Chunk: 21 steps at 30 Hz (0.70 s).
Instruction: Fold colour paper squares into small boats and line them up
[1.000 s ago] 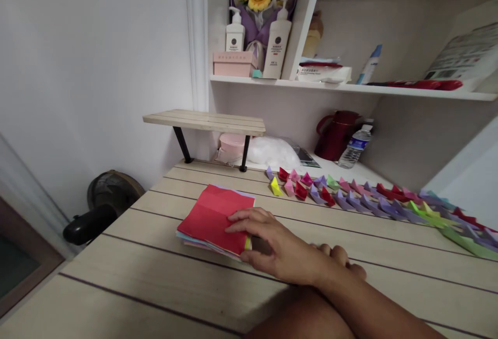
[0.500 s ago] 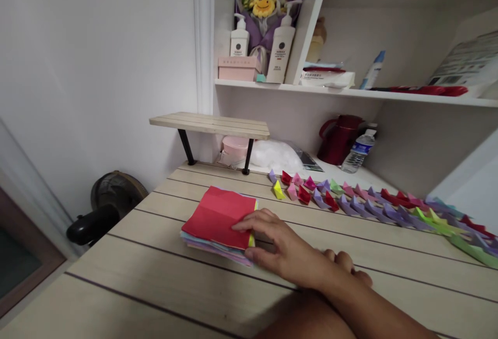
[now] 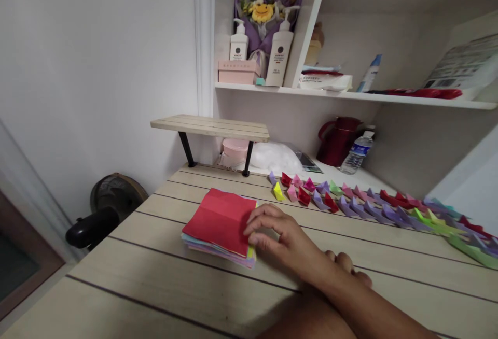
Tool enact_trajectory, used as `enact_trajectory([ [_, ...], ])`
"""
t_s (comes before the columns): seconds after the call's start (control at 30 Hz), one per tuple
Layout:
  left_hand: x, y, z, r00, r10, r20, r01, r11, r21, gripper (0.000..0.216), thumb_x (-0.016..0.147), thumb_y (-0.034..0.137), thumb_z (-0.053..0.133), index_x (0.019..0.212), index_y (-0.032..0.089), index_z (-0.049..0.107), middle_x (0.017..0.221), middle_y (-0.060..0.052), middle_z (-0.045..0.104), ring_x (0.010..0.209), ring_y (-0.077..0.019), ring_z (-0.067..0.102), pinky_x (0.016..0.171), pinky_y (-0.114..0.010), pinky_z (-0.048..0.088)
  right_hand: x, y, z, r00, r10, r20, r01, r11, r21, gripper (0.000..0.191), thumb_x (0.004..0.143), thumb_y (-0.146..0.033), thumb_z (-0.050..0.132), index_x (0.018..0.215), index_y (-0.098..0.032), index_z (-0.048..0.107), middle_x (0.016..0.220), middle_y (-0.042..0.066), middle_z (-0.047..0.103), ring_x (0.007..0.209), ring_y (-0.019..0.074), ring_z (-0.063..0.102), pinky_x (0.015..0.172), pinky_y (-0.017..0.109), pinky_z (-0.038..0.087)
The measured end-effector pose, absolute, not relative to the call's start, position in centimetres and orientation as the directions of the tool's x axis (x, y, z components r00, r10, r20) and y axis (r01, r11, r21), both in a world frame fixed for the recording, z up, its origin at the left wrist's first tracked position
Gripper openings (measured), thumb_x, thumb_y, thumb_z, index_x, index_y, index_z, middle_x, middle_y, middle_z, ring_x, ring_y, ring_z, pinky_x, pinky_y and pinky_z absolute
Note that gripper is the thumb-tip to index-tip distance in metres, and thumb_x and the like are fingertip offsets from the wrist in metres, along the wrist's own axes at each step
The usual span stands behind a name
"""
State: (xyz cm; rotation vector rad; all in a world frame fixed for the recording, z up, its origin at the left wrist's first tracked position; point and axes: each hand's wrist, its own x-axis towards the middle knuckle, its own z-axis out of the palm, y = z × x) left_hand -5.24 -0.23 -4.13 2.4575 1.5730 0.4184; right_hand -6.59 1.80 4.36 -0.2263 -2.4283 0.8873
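Note:
A stack of coloured paper squares (image 3: pixel 218 225) with a creased red sheet on top lies on the pale wooden table (image 3: pixel 163 287). My right hand (image 3: pixel 280 235) reaches across from the lower right. Its curled fingers rest on the stack's right edge and the thumb presses the near right corner. My left hand (image 3: pixel 346 265) is mostly hidden behind my right forearm. Only its curled fingers show, resting on the table with nothing seen in them.
Two rows of small folded paper boats (image 3: pixel 350 201) in several colours run along the table to the right. A small wooden riser (image 3: pixel 210 125) stands at the back. A red jug (image 3: pixel 336 139), a water bottle (image 3: pixel 356 153), shelves with bottles, and a floor fan (image 3: pixel 105 207) surround the table.
My right hand's fingers have drawn back from lying on the red sheet to curl at the stack's right edge. The view has shifted slightly.

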Motion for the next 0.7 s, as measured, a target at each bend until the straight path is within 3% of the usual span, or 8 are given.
enact_trajectory([
  [0.13,-5.4,-0.4,-3.9,0.402,0.906,0.135,0.862,-0.424,0.279,0.044,0.094,0.04,0.027,0.125,0.019,0.049,0.126,-0.012,0.048,0.109,-0.0291,0.044,0.09,-0.046,0.036,-6.5,1.4,3.8,-0.932,0.201,0.301,0.031,0.873,-0.486,0.073,0.076,-0.047,0.077,0.139,-0.024,0.049,0.14,0.012,0.05,0.128,0.0301,0.043,0.107,0.047,0.033],
  [0.2,-5.4,-0.5,-4.0,0.405,0.903,0.144,0.862,-0.429,0.268,0.045,0.093,0.041,0.029,0.126,0.018,0.049,0.125,-0.013,0.048,0.106,-0.0289,0.044,0.089,-0.046,0.036,-6.6,1.2,3.6,-0.942,0.178,0.284,0.031,0.891,-0.453,0.067,0.078,-0.043,0.077,0.137,-0.023,0.051,0.136,0.011,0.054,0.126,0.0288,0.046,0.106,0.045,0.034],
  [0.3,-5.3,-0.4,-4.2,0.395,0.907,0.148,0.868,-0.421,0.263,0.048,0.093,0.044,0.026,0.126,0.019,0.049,0.123,-0.013,0.048,0.103,-0.029,0.044,0.085,-0.046,0.037,-6.8,1.3,3.6,-0.923,0.195,0.331,0.005,0.868,-0.497,0.029,0.091,-0.031,0.064,0.119,-0.024,0.063,0.121,0.006,0.064,0.113,0.0215,0.055,0.1,0.038,0.039],
  [0.37,-5.3,-0.2,-4.4,0.392,0.908,0.148,0.87,-0.418,0.259,0.048,0.093,0.045,0.025,0.125,0.02,0.05,0.121,-0.012,0.049,0.101,-0.0288,0.045,0.083,-0.046,0.037,-6.9,1.5,3.7,-0.914,0.202,0.351,-0.012,0.853,-0.521,0.015,0.096,-0.025,0.055,0.106,-0.023,0.066,0.11,0.004,0.068,0.104,0.0186,0.059,0.095,0.035,0.041],
  [0.43,-5.2,0.0,-4.6,0.399,0.905,0.151,0.869,-0.425,0.253,0.048,0.092,0.047,0.027,0.125,0.022,0.049,0.122,-0.012,0.048,0.101,-0.0281,0.045,0.082,-0.045,0.037,-6.8,1.6,3.8,-0.905,0.223,0.362,0.0,0.851,-0.525,0.018,0.098,-0.023,0.05,0.105,-0.023,0.066,0.106,0.003,0.069,0.1,0.0181,0.06,0.094,0.035,0.041],
  [0.5,-5.2,0.0,-4.8,0.402,0.902,0.16,0.869,-0.431,0.242,0.048,0.091,0.048,0.029,0.128,0.022,0.047,0.124,-0.011,0.048,0.103,-0.0279,0.044,0.084,-0.045,0.036,-6.7,1.6,3.9,-0.91,0.219,0.353,0.011,0.863,-0.505,0.024,0.096,-0.029,0.055,0.119,-0.025,0.061,0.115,0.005,0.065,0.107,0.0206,0.056,0.096,0.037,0.04],
  [0.6,-5.1,-0.1,-5.3,0.386,0.905,0.179,0.879,-0.42,0.226,0.048,0.091,0.049,0.027,0.128,0.024,0.046,0.124,-0.011,0.048,0.105,-0.0284,0.043,0.085,-0.045,0.035,-6.7,1.2,3.7,-0.944,0.142,0.297,0.004,0.908,-0.418,0.06,0.082,-0.04,0.073,0.135,-0.028,0.05,0.129,0.008,0.055,0.117,0.0265,0.048,0.1,0.042,0.036],
  [0.7,-5.0,0.1,-5.8,0.371,0.91,0.183,0.89,-0.405,0.21,0.047,0.093,0.048,0.021,0.122,0.024,0.05,0.119,-0.01,0.05,0.101,-0.0278,0.044,0.08,-0.043,0.035,-6.8,0.8,3.5,-0.95,0.178,0.257,0.069,0.921,-0.383,0.051,0.077,-0.024,0.076,0.124,-0.028,0.058,0.117,0.006,0.059,0.107,0.0246,0.051,0.094,0.04,0.037],
])
